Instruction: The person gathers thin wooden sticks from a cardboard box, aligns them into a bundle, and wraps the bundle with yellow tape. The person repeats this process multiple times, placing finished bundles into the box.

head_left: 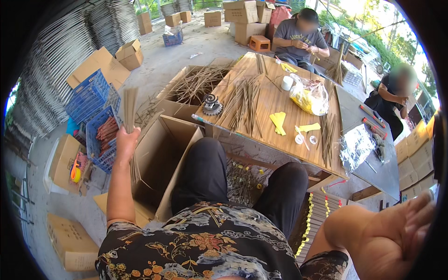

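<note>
My left hand (127, 137) is closed round a bundle of thin brown sticks (130, 105), held upright beside an open cardboard box (179, 154). The lower ends of the sticks hang at the box's left side. Left of this hand is a blue crate (94, 154) holding reddish-brown bundles (108, 133). My right hand (396, 233) is raised close at the right edge, its fingers bent and partly cut off by the dark rim; what they grip, if anything, does not show.
A wooden table (266, 135) ahead bears loose sticks (243, 102), yellow strips (278, 122) and a plastic bag (310, 95). Another box of sticks (196, 84) stands left of it. Yellow-banded bundles (317, 214) lie low at right. Two people (301, 39) sit beyond the table.
</note>
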`<move>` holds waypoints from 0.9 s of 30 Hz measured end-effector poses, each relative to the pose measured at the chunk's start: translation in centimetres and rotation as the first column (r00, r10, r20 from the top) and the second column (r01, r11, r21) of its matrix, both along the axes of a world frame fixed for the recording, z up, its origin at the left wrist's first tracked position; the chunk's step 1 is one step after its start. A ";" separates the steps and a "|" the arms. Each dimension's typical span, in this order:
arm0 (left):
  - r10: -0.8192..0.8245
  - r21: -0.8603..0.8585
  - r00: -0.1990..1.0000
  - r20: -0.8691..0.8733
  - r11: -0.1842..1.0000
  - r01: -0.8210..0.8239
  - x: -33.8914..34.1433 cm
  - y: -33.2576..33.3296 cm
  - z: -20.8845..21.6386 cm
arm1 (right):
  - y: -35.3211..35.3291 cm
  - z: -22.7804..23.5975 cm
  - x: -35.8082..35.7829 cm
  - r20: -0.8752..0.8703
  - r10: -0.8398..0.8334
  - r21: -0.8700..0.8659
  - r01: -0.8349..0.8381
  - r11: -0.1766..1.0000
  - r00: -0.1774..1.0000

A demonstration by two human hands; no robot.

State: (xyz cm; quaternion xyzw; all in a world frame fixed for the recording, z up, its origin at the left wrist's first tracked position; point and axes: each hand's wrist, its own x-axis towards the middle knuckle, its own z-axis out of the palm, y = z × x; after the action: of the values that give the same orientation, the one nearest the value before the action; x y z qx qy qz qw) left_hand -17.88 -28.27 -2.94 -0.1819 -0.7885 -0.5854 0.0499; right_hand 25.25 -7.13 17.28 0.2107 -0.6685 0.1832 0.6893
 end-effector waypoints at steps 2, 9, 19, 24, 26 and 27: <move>0.032 0.131 0.998 -0.046 0.991 -0.026 -0.2 1.0 2.0 | 0.4 -0.9 -1.2 -0.011 -0.053 -0.051 0.053 0.997 0.999; -0.260 0.623 0.961 -0.097 0.737 0.262 -2.3 2.1 9.3 | 6.5 -7.9 -7.5 0.319 -0.042 -0.579 0.230 0.782 0.947; -0.319 0.632 0.946 -0.055 0.722 0.280 -4.3 4.3 9.3 | 8.7 -19.9 -16.4 0.698 0.484 -0.693 0.329 0.641 0.528; -0.285 0.705 0.955 -0.084 0.660 0.259 -4.9 2.2 10.4 | 4.9 -21.7 -25.1 0.844 0.515 -0.533 0.122 0.837 0.150; -0.318 0.758 0.939 -0.132 0.578 0.303 -5.7 1.2 11.0 | 3.0 -21.9 -28.0 0.900 0.405 -0.410 -0.002 0.912 0.160; -0.355 0.788 0.923 -0.148 0.522 0.327 -6.5 1.3 10.6 | 2.3 -22.3 -29.2 0.922 0.344 -0.344 -0.027 0.938 0.177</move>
State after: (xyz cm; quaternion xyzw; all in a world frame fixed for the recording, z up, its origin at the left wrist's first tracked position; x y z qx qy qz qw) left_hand -24.42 -27.02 7.65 -0.2814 -0.3907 -0.8765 -0.0016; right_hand -3.91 -4.86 -4.98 0.0394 -0.8911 0.4397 0.1050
